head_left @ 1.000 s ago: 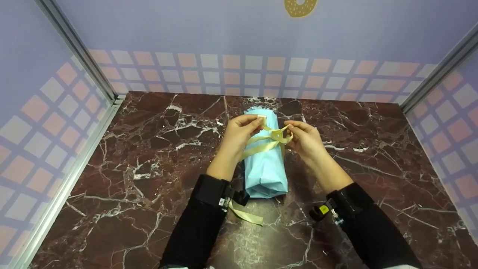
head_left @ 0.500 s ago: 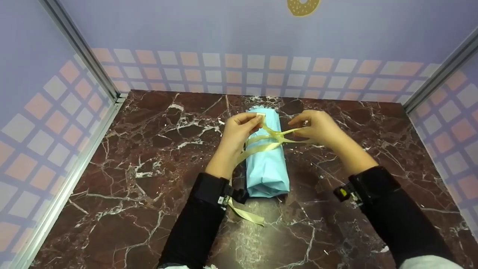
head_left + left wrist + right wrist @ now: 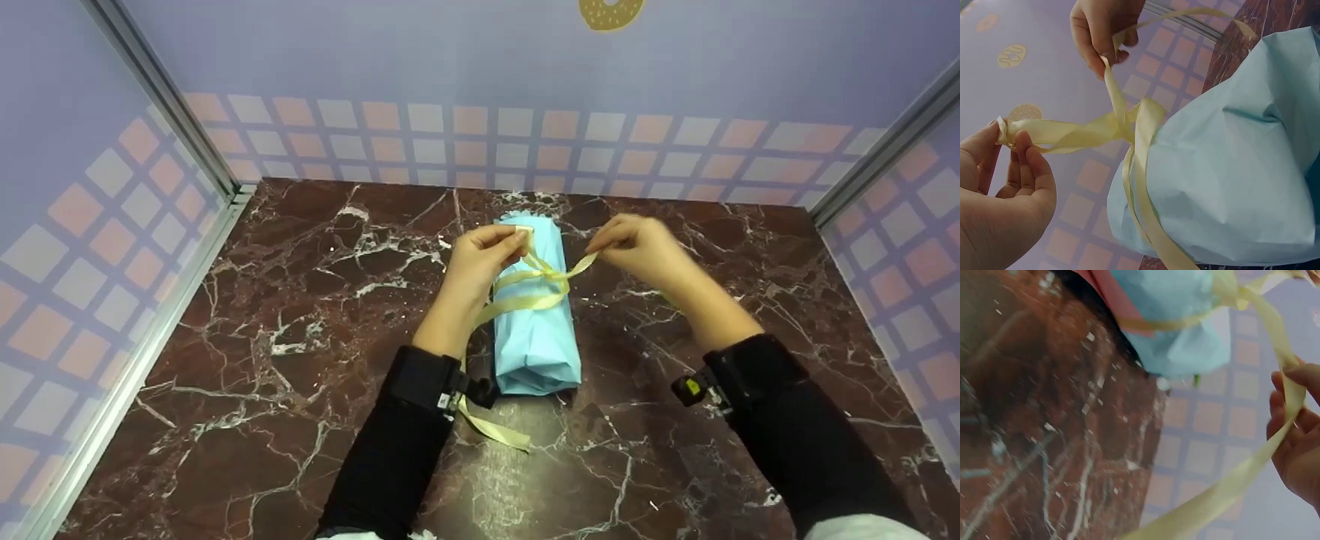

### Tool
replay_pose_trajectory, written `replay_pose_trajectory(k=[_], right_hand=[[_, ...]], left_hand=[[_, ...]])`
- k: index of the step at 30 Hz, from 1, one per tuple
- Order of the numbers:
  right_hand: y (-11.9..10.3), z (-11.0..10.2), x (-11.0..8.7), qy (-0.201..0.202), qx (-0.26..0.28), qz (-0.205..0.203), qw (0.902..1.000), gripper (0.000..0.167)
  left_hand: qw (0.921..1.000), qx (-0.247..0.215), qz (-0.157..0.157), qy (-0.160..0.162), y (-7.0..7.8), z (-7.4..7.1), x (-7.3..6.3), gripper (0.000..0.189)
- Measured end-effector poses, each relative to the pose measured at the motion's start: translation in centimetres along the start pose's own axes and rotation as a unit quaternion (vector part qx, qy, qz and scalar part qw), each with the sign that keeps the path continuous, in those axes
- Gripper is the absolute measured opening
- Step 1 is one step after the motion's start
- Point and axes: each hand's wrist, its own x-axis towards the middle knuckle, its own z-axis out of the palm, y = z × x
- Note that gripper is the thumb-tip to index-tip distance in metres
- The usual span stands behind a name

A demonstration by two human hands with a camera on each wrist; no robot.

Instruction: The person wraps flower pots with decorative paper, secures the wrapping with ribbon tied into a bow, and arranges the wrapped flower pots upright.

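A light blue paper-wrapped bundle [image 3: 536,337] lies lengthwise on the marble surface. Round its middle runs a pale yellow satin ribbon [image 3: 525,302], crossing in a loose knot on top, clearly seen in the left wrist view. My left hand [image 3: 484,262] pinches a folded loop of the ribbon [image 3: 1055,132] between thumb and fingers, above the bundle's far half. On the other side, my right hand [image 3: 645,247] pinches the ribbon's other length [image 3: 1292,394] and draws it out to the right of the knot. From its fingers a tail trails away in the right wrist view.
A loose ribbon end [image 3: 495,433] lies on the dark red marble tabletop [image 3: 300,420] in front of the bundle. Purple walls with a checked border [image 3: 420,142] enclose the back and both sides.
My right hand has moved right, away from the knot, and the small loop it held has been drawn out into a single length. The left hand keeps its pinch nearly in place.
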Motion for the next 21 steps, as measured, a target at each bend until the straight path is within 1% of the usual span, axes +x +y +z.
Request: replay_pose_trajectory(k=[2, 5, 8, 11, 13, 15, 17, 18, 21], right_hand=[[0.0, 1.1, 0.1, -0.017, -0.01, -0.003, 0.9998, 0.017], [0.0, 2.6, 0.2, -0.033, -0.052, -0.021, 0.9979, 0.023], [-0.2, 3.6, 0.2, -0.036, -0.057, -0.024, 0.9974, 0.03], [-0.3, 4.3, 0.3, -0.032, -0.064, -0.033, 0.9969, 0.027], [-0.3, 4.6, 0.2, -0.029, -0.062, -0.03, 0.9972, 0.022], [-0.4, 4.9, 0.0, -0.032, -0.049, -0.015, 0.9982, 0.016], [-0.4, 5.0, -0.3, -0.048, -0.031, 0.008, 0.9983, 0.015], [-0.4, 5.1, -0.5, -0.058, -0.031, 0.015, 0.9977, 0.017], [-0.1, 5.1, -1.1, -0.082, -0.045, 0.003, 0.9956, 0.021]], left_hand=[[1.0, 0.003, 0.0, -0.002, 0.0, 0.1, 0.0, 0.012], [0.9999, 0.008, 0.0, -0.009, 0.0, 0.1, 0.0, 0.014], [0.9999, 0.005, -0.002, -0.011, 0.0, 0.1, -0.1, 0.014], [0.9999, -0.001, 0.0, -0.011, 0.0, 0.2, -0.2, 0.012], [0.9999, -0.006, -0.001, -0.01, -0.1, 0.2, -0.2, 0.01], [0.9999, -0.011, -0.001, -0.012, -0.1, 0.2, -0.2, 0.008], [0.9998, -0.013, -0.001, -0.013, -0.1, 0.2, -0.2, 0.009], [0.9998, -0.012, -0.001, -0.014, -0.1, 0.2, -0.2, 0.009], [0.9999, -0.006, 0.0, -0.012, 0.0, 0.2, -0.2, 0.011]])
